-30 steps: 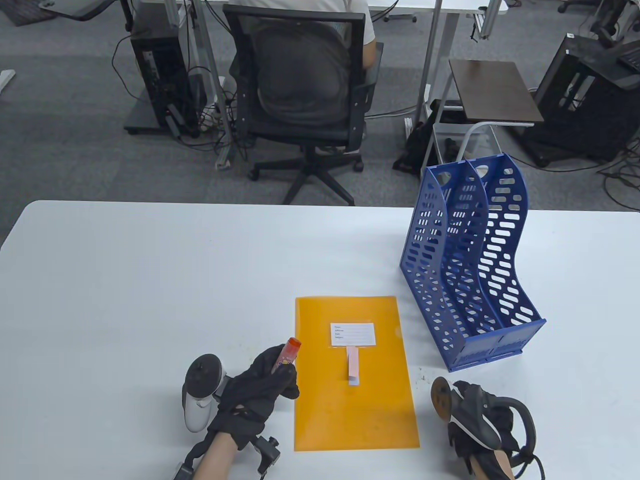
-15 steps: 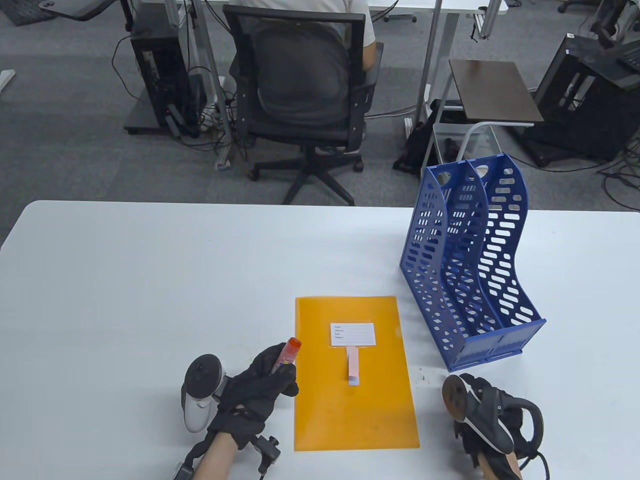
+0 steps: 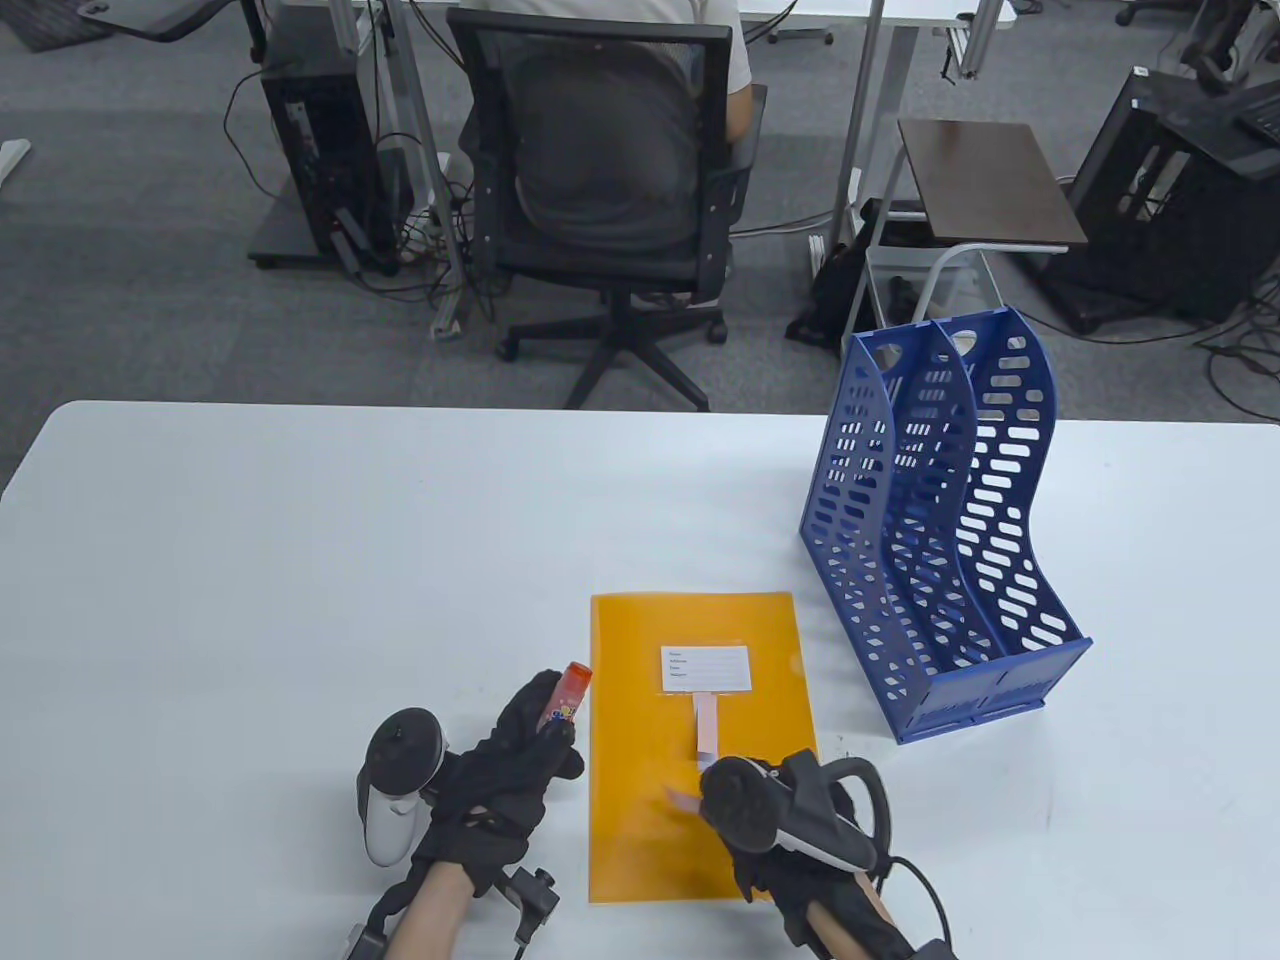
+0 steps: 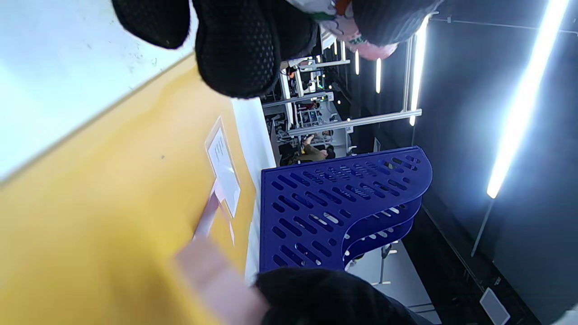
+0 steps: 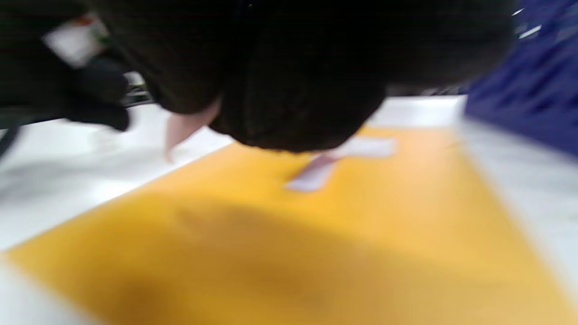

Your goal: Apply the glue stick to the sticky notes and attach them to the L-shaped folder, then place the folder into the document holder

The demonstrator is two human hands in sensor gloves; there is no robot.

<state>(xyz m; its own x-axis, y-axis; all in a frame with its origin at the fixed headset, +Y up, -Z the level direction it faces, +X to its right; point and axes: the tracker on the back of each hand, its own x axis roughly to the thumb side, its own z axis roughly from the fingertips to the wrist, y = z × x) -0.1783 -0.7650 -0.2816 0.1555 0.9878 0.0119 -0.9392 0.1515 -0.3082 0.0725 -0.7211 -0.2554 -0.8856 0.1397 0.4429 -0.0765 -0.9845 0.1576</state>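
Observation:
An orange L-shaped folder (image 3: 640, 800) lies flat on the white table, with a white label (image 3: 706, 668) and a pink sticky note (image 3: 706, 724) stuck below it. My left hand (image 3: 528, 752) rests left of the folder and grips a glue stick (image 3: 568, 690), red cap up. My right hand (image 3: 745, 815) hovers over the folder's lower right part and pinches a second pink sticky note (image 3: 682, 798); this note (image 5: 183, 128) hangs from the fingers (image 5: 293, 81) in the blurred right wrist view. The blue document holder (image 3: 940, 530) stands upright to the right.
The folder (image 4: 113, 189) and holder (image 4: 334, 207) fill the left wrist view, with my left fingers (image 4: 235, 49) at the top. Beyond the table's far edge, a person sits in an office chair (image 3: 600, 170). A small side table (image 3: 985, 180) stands behind the holder.
My right hand has moved left from the table's right front onto the folder, now showing a pink sticky note at its fingers. The left hand tilted the glue stick slightly left.

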